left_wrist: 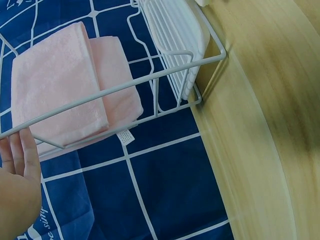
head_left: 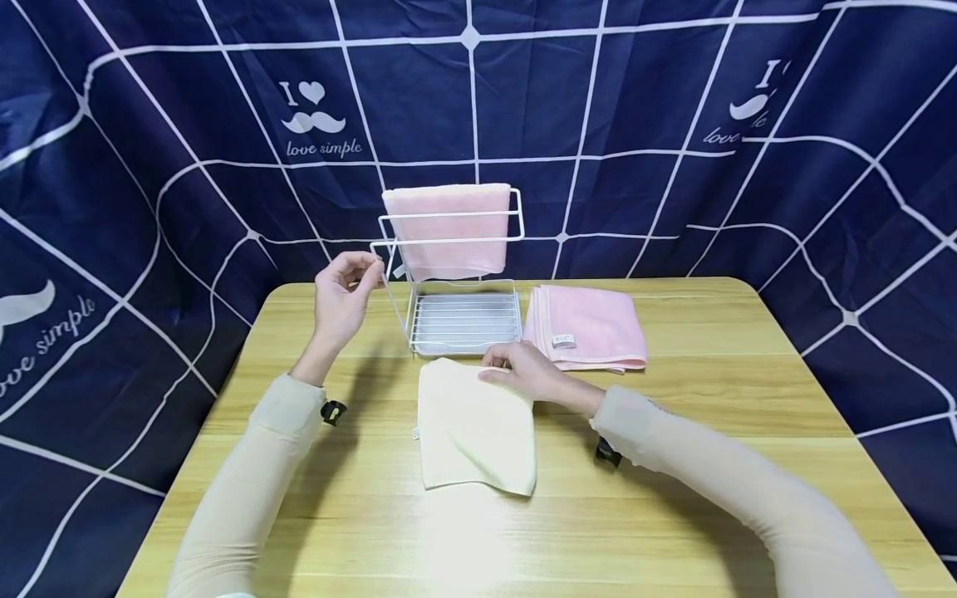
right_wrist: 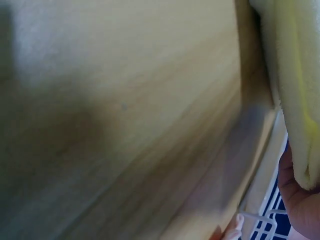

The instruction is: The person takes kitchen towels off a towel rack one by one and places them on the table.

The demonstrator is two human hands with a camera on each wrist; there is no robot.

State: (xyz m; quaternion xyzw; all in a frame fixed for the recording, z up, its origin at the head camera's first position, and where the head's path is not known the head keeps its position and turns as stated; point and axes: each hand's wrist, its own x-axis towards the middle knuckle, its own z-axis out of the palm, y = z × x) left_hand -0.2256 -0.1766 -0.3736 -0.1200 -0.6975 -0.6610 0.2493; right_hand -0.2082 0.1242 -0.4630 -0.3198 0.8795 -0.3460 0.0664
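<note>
A white wire rack (head_left: 456, 242) stands at the back of the table, with a pink towel (head_left: 449, 202) draped over its rear bar. My left hand (head_left: 344, 303) holds the rack's front upper left corner; in the left wrist view its fingers (left_wrist: 17, 150) lie against the white bar. In front of the rack, my right hand (head_left: 527, 374) grips the upper edge of a folded pale yellow towel (head_left: 474, 432). That towel hangs over the table with a small label on its left side. Up close, the right wrist view shows the yellow towel's folded layers (right_wrist: 300, 100) beside the hand.
A folded pink towel (head_left: 594, 324) with a white label lies on the table right of the rack. The rack's base holds a white slatted tray (head_left: 467, 320). Behind the wooden table (head_left: 710, 374) hangs a dark blue curtain (head_left: 643, 100) with white lines.
</note>
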